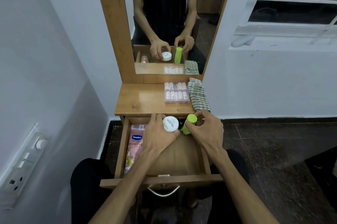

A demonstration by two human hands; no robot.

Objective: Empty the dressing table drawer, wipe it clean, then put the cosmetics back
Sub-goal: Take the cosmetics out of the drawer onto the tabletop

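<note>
Gripping round white jar (170, 123) left-handed (160, 135), lime-green plastic tube (189, 123) right-handed (207, 128), seemingly for emptying open wooden drawer (205, 158).

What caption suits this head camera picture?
Left hand grips a white jar, right hand a green tube, over the open drawer.

An open wooden drawer (119, 150) below a mirror (169, 21). The left hand (160, 136) grips a white jar (170, 124); the right hand (206, 128) holds a green tube (189, 123). A pink bottle (134, 148) lies inside at left. On top: a vial box (176, 92) beside a striped cloth (198, 97).
</note>
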